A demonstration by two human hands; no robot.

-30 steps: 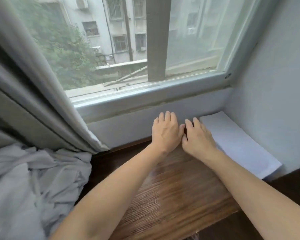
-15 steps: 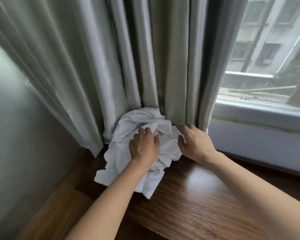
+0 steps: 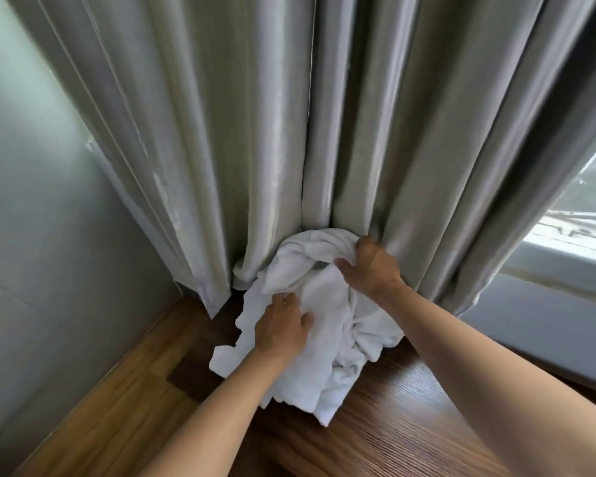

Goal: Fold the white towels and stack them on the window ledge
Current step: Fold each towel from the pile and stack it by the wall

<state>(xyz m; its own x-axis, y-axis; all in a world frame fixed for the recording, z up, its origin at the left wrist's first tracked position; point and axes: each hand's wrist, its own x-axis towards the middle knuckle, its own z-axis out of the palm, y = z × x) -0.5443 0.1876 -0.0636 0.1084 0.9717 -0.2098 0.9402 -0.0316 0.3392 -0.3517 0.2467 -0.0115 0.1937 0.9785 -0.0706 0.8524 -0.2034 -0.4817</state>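
Note:
A crumpled heap of white towels (image 3: 327, 304) lies on the wooden ledge (image 3: 410, 425), pushed up against the foot of the curtain. My left hand (image 3: 283, 325) grips a fold of towel on the heap's left side, fingers curled into the cloth. My right hand (image 3: 370, 265) holds the upper right edge of the heap, thumb on top and fingers tucked behind the fabric. How many towels make up the heap cannot be told.
Grey-green curtains (image 3: 289, 132) hang down to the ledge right behind the towels. A pale wall (image 3: 31, 235) closes the left side. The window and its white sill (image 3: 565, 256) show at the right.
The view swung left from the folded towel by the right wall to the crumpled heap at the curtain. Both hands have since taken hold of the heap; my right hand moved onto its top edge.

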